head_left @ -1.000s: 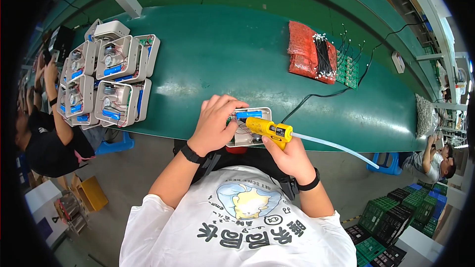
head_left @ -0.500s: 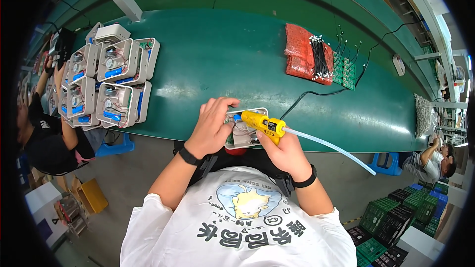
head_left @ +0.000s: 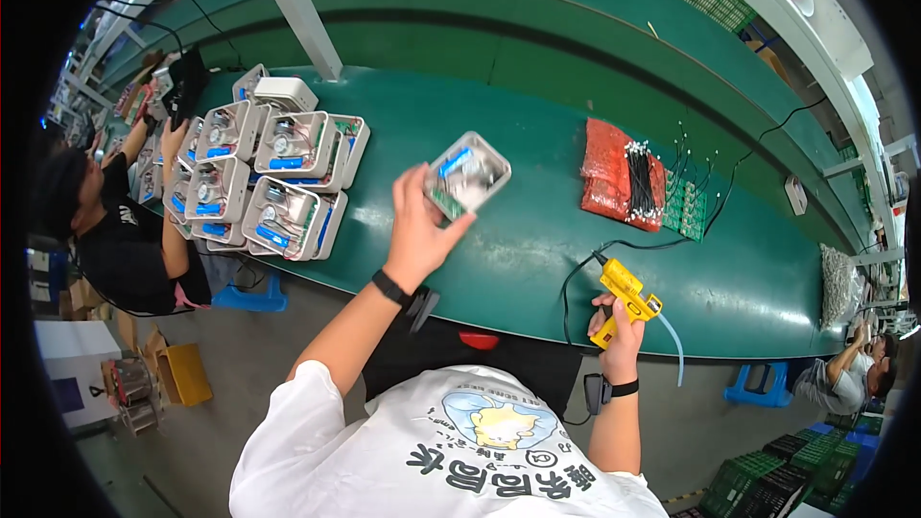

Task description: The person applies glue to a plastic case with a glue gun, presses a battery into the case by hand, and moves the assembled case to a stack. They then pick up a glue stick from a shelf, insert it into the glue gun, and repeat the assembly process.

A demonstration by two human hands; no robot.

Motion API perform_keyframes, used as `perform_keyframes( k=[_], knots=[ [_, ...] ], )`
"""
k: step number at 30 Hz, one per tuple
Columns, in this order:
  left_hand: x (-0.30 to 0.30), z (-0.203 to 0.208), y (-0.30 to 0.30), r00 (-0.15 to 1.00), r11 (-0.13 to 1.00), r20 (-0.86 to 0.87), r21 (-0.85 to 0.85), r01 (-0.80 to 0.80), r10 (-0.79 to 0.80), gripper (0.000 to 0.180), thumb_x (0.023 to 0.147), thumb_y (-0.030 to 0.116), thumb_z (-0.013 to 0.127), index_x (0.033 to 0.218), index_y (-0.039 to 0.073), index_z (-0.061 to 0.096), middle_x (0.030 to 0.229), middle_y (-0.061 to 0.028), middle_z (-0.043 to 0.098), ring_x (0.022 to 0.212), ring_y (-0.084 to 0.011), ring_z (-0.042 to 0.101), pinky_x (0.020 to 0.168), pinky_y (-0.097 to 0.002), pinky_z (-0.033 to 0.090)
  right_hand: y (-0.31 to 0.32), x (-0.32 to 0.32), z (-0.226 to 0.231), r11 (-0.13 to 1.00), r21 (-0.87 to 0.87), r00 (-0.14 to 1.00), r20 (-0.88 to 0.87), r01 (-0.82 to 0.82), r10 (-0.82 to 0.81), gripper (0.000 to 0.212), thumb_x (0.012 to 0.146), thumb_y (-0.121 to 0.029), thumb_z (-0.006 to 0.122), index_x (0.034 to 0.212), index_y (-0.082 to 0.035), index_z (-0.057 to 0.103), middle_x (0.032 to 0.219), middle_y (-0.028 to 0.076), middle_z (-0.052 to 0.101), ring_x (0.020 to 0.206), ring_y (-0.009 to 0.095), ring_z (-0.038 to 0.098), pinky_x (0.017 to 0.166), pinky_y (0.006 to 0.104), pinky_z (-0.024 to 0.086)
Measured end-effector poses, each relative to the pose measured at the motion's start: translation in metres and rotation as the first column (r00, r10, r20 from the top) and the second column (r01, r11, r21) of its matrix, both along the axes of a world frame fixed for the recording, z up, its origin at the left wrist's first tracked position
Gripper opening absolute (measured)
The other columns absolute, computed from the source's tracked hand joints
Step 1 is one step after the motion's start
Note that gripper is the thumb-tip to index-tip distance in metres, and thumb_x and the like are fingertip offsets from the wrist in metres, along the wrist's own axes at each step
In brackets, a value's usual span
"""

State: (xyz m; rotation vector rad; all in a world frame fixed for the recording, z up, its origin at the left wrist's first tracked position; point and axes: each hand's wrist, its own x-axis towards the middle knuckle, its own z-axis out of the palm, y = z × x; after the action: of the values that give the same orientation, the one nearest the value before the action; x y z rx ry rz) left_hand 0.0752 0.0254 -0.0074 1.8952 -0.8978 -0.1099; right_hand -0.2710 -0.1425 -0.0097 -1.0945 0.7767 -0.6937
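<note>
Left hand [head_left: 419, 230] raised above the green desk [head_left: 537, 240], fingers closed around the near edge of an open white housing [head_left: 467, 176]. Housing held tilted, clear of the desk surface, open side up, with a blue part and a green board visible inside. Just to the left of the housing, a cluster of similar open housings [head_left: 264, 173] lying tightly packed on the desk, one closed white box at the far end of the cluster. Black band on the left wrist.

Right hand [head_left: 622, 331] at the desk's near edge, well to the right of the housing, fingers wrapped around the grip of a yellow glue gun [head_left: 625, 293]. Gun's body resting over the desk edge, black cable looping from it across the desk, pale tube hanging down beside the wrist.

Farther right of the housing, a red bag [head_left: 608, 173] with a bundle of black wires [head_left: 641, 182] on top, touching small green circuit boards [head_left: 686, 203].

Another person [head_left: 115, 240] beside the housing cluster, at the desk's near side.
</note>
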Motion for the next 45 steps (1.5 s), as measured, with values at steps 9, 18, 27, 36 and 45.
perform_keyframes(
  k=[9,18,27,36,45],
  knots=[
    [0.023,0.056,0.033,0.959,0.988,0.261,-0.073,0.138,-0.114,0.04,0.093,0.003,0.084,0.132,0.003,0.071,0.129,-0.0185,0.072,0.107,-0.0338,0.075,0.091,-0.0411,0.061,-0.001,-0.01,-0.012,0.999,0.022,0.999,0.041,0.027,-0.028,0.025,0.116,-0.025,0.061,0.117,-0.001,0.062,0.111,0.017,0.071,0.062,0.015,0.057,0.056,0.0333,0.049],
    [0.111,0.163,0.16,0.673,0.895,0.731,0.219,-0.388,0.113,0.019,0.093,0.006,0.081,0.112,0.005,0.077,0.108,-0.0134,0.076,0.103,-0.0329,0.072,0.091,-0.0457,0.058,-0.009,-0.001,-0.017,0.999,-0.021,0.998,0.055,0.028,-0.027,0.025,0.116,-0.025,0.06,0.117,0.0,0.062,0.112,0.017,0.071,0.062,0.014,0.055,0.055,0.0317,0.049],
    [0.216,0.152,0.244,0.675,0.818,0.726,0.303,-0.489,0.135,0.032,0.089,0.004,0.079,0.12,0.008,0.075,0.117,-0.0132,0.075,0.115,-0.0364,0.071,0.101,-0.046,0.056,-0.001,-0.002,-0.014,0.999,-0.046,0.998,0.058,0.027,-0.024,0.025,0.116,-0.024,0.06,0.117,0.001,0.062,0.111,0.016,0.071,0.063,0.014,0.057,0.055,0.0322,0.051],
    [0.254,0.192,0.221,0.891,0.65,0.44,0.711,-0.268,-0.114,0.022,0.085,0.006,0.083,0.106,0.006,0.075,0.107,-0.0146,0.078,0.109,-0.037,0.073,0.094,-0.046,0.059,-0.004,-0.002,-0.019,0.998,-0.056,0.995,0.094,0.022,-0.017,0.024,0.115,-0.023,0.061,0.119,0.001,0.064,0.111,0.018,0.072,0.063,0.015,0.059,0.056,0.033,0.054],
    [0.245,0.2,0.222,0.783,0.742,0.594,0.606,-0.286,-0.182,0.016,0.084,0.009,0.083,0.096,0.006,0.074,0.096,-0.0138,0.075,0.1,-0.036,0.074,0.085,-0.045,0.058,-0.004,-0.004,-0.015,0.998,-0.06,0.995,0.098,0.017,-0.011,0.024,0.117,-0.023,0.059,0.118,0.0,0.062,0.11,0.015,0.071,0.063,0.014,0.058,0.055,0.0321,0.052]
  ],
)
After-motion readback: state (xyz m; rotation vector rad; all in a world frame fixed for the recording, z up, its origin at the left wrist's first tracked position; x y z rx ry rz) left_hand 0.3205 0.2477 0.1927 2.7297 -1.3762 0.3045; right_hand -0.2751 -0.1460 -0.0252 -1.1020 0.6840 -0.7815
